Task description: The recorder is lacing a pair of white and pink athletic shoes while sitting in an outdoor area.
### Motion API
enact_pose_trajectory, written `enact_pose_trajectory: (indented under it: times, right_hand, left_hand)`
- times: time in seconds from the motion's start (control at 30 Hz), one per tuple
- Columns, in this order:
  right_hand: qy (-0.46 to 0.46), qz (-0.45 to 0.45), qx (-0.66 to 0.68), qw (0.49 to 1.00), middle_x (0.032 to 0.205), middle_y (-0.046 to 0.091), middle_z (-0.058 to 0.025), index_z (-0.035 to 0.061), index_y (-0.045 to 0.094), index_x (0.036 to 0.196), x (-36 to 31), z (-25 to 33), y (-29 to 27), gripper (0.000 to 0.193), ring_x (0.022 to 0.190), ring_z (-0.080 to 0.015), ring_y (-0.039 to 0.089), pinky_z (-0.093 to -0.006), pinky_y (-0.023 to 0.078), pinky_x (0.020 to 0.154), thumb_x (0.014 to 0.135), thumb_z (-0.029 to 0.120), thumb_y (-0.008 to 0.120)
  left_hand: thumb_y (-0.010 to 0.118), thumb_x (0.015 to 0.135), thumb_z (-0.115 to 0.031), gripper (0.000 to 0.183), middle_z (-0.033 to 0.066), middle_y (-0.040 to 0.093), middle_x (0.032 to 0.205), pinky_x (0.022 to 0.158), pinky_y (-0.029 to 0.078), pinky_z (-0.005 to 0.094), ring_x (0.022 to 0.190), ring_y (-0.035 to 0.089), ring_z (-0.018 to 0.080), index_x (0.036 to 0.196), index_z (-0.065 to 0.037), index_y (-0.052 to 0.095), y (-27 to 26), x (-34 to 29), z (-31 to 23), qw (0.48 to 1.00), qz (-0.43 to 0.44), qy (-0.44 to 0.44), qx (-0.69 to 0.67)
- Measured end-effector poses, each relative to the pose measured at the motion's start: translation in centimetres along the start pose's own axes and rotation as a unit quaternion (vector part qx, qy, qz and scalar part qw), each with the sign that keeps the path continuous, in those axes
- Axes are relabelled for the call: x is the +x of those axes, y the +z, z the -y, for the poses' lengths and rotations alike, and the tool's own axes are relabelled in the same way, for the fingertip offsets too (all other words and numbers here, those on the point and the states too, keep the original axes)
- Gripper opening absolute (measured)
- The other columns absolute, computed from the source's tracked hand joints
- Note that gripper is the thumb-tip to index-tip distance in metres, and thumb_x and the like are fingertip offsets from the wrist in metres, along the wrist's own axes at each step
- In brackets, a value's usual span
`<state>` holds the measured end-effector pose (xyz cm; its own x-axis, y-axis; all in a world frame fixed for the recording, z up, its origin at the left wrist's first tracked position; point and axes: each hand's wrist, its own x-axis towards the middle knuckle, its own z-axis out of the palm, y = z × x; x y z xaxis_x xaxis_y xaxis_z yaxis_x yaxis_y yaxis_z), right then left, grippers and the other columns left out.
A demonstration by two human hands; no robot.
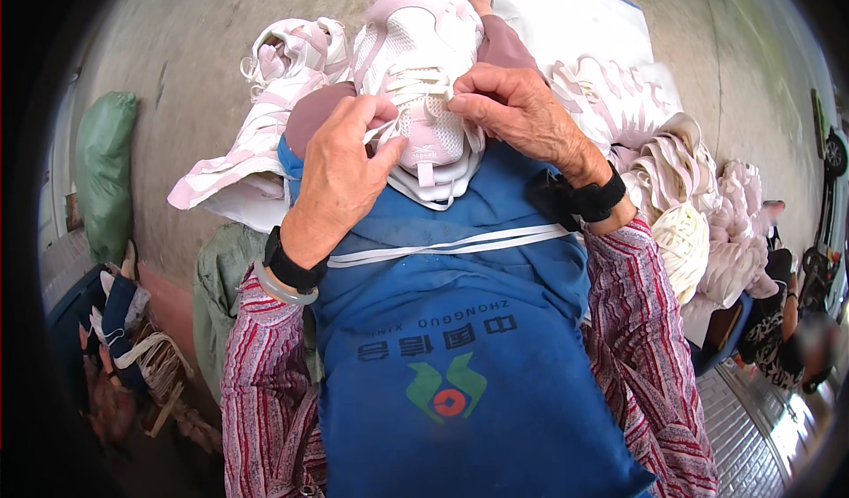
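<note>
A white and pale pink shoe upper (416, 34) lies over my lap with its tongue (427, 144) toward me. A white shoelace (416, 82) is threaded through part of its eyelets. My left hand (349, 162) is at the left eyelet edge, thumb and forefinger closed on a strand of the lace. Across the tongue, my right hand (517, 109) pinches the lace at the right eyelet edge between thumb and forefinger. A blue apron (451, 321) covers my lap, with a flat white band (460, 243) running across it.
More pink and white uppers (292, 82) lie at the left. On the right are stacked uppers (619, 95) and a bundle of cream laces (681, 246). A green sack (106, 175) stands far left, above a bin of scraps (133, 330). Another person (787, 321) is at far right.
</note>
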<state>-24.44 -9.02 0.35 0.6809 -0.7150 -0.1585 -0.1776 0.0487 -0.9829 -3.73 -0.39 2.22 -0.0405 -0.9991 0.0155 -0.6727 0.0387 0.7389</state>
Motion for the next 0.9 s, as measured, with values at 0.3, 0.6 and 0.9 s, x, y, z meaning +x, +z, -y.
enact_pose_trajectory:
  times: [0.3,0.6,0.9]
  right_hand:
    - [0.025,-0.030,-0.035,0.999,0.069,0.059,-0.0029,-0.0026,0.065,0.090,-0.7,0.6,0.0,0.019,0.062,-0.0073,0.052,-0.0225,0.043,0.056,0.089,0.016,0.060]
    - [-0.118,-0.133,-0.259,0.949,0.080,0.061,-0.0107,-0.0015,0.063,0.088,-0.6,0.4,2.5,0.010,0.071,-0.0217,0.060,-0.0304,0.048,0.063,0.083,0.007,0.063]
    - [-0.146,-0.162,-0.279,0.935,0.082,0.062,-0.0131,0.0006,0.062,0.093,1.1,-0.2,4.1,0.011,0.071,-0.0244,0.061,-0.0323,0.049,0.065,0.083,0.005,0.061]
  left_hand:
    - [0.063,0.081,-0.006,0.012,0.0157,0.060,0.078,0.064,0.048,0.0361,0.071,0.062,0.0299,0.088,0.001,0.056,-0.8,0.6,0.3,0.998,0.035,-0.052,-0.028]
    - [0.055,0.090,-0.006,0.006,0.0095,0.056,0.078,0.065,0.045,0.0312,0.072,0.057,0.0177,0.088,-0.001,0.051,-5.9,-3.4,1.6,0.989,-0.141,-0.044,0.025]
    - [0.045,0.098,-0.010,0.009,0.0072,0.055,0.087,0.058,0.038,0.0206,0.067,0.047,0.0081,0.095,-0.001,0.044,-7.8,-9.1,2.7,0.959,-0.262,-0.104,-0.034]
